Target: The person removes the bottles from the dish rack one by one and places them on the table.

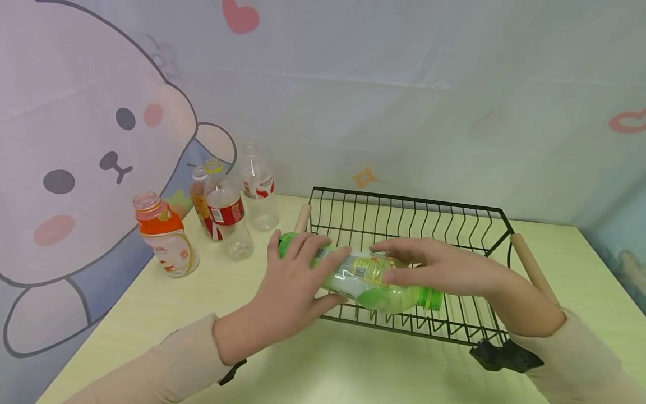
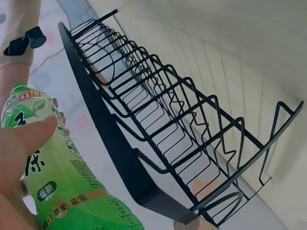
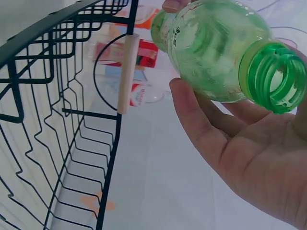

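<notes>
A green plastic drink bottle (image 1: 375, 280) lies on its side in the air over the black wire dish rack (image 1: 404, 205), its uncapped green mouth toward the right. My left hand (image 1: 295, 275) grips the base end, and the left wrist view shows the thumb across the label (image 2: 57, 177) with fingertips behind. My right hand (image 1: 444, 266) is around the shoulder end, thumb on the near side and fingers on the far side. In the right wrist view, the right-hand fingers (image 3: 199, 110) reach behind the bottle, partly hidden by it.
Several empty bottles stand left of the rack: an orange-topped one (image 1: 166, 235), one with a red label (image 1: 229, 216), another behind it (image 1: 201, 205), and a clear one (image 1: 259, 193). The rack has wooden handles (image 1: 535, 268). A printed cloth (image 1: 404, 112) hangs behind the table.
</notes>
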{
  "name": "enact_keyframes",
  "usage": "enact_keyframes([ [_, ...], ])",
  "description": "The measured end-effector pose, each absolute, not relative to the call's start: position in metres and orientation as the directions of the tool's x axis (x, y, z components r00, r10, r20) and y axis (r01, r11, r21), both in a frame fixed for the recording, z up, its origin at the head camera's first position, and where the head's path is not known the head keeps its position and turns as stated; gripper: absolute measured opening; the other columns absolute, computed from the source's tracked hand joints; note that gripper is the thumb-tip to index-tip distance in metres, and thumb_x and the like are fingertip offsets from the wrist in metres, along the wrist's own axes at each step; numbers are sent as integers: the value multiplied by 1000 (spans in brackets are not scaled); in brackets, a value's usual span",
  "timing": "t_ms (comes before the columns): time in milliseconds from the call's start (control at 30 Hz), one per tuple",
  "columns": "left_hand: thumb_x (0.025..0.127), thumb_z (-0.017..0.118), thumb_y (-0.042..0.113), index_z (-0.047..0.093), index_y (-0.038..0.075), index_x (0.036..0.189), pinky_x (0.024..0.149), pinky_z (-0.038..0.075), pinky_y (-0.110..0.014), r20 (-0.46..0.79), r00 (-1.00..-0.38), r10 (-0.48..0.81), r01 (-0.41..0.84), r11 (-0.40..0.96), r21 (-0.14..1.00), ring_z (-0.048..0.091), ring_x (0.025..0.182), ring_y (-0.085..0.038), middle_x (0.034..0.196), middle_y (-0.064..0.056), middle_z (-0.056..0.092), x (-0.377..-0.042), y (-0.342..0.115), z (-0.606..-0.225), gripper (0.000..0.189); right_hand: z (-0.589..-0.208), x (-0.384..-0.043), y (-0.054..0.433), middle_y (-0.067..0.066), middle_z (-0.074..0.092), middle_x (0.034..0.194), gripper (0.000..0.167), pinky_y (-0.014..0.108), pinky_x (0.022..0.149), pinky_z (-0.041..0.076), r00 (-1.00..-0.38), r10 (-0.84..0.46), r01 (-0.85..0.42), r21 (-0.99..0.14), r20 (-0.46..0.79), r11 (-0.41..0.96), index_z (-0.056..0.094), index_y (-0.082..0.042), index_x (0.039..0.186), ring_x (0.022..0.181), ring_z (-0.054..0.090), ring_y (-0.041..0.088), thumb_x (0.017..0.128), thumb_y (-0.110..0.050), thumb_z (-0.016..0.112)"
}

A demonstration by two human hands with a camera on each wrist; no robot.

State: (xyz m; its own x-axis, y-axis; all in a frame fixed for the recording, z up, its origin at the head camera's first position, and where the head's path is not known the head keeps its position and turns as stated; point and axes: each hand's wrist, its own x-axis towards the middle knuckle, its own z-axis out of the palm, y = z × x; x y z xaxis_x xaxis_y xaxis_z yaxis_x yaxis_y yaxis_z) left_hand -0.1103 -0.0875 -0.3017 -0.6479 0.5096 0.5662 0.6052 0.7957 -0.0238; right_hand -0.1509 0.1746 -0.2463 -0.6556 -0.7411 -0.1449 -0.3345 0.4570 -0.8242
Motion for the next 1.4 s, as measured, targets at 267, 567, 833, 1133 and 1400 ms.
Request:
enact_keyframes([
  [267,71,84,39,52,20,131,99,22,-71,625,-697,350,548,823,151,44,115,-33,124,-11,50,-115,-106,-295,70,-245,-151,189,10,50,139,45,43,98,44,-768,-640,-297,-881,-8,368,41,-16,146,119,54,27,104,-34,40],
  [567,71,86,27,49,12,133,101,21,-59,658,-741,131,499,763,410,41,115,-33,124,-15,48,-123,-133,-294,73,-263,-146,197,10,59,131,41,31,92,51,-752,-639,-376,-903,164,210,41,-3,143,114,60,20,106,-22,36],
  [833,76,82,15,43,8,137,91,30,-46,579,-814,-43,419,648,637,38,114,-30,124,-14,47,-136,-158,-305,73,-286,-138,194,9,57,134,42,25,93,49,-801,-595,-341,-868,68,360,46,-7,140,118,57,26,101,-24,50],
  [1133,85,74,21,35,8,142,95,35,-46,364,-921,-137,255,496,830,43,116,-29,129,-14,43,-146,-168,-319,70,-312,-135,188,4,57,132,43,39,91,50,-773,-633,-428,-773,44,469,49,-18,139,114,58,24,99,-32,54],
  [1400,89,70,26,28,11,144,106,30,-57,211,-970,-119,143,424,894,39,126,-31,133,-14,42,-155,-172,-338,71,-326,-131,184,4,56,134,46,47,89,48,-743,-669,-468,-722,9,510,49,-20,139,115,56,27,98,-39,55],
])
